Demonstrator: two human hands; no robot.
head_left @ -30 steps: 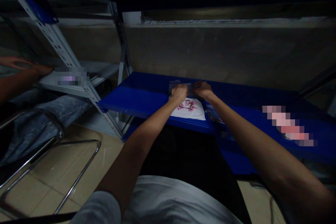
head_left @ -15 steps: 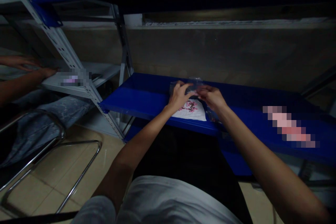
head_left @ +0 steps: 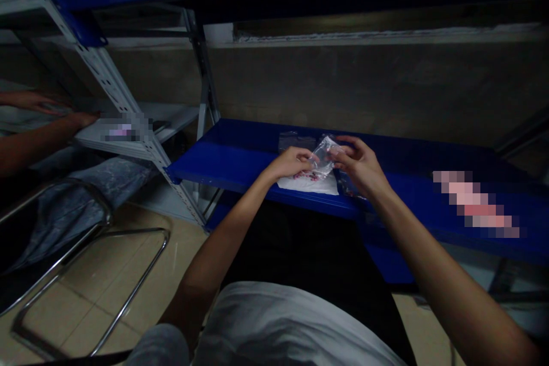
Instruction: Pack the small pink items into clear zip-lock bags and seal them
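Note:
A small clear plastic bag (head_left: 325, 155) is held up between both hands over the blue shelf (head_left: 240, 154). My left hand (head_left: 292, 162) pinches its left edge and my right hand (head_left: 359, 164) pinches its right side. Under the hands lies a white sheet (head_left: 311, 184) with several small pink pieces on it. A stack of more clear bags (head_left: 294, 140) lies flat on the shelf just behind my left hand.
A grey and white rack upright (head_left: 107, 77) stands at left, with another person's arm (head_left: 38, 131) resting on its shelf. A chrome chair frame (head_left: 86, 251) sits on the tiled floor at lower left. A concrete wall backs the shelf.
Both hands picked one clear bag off the stack at the back of the shelf and drew it toward me, raised above the white sheet.

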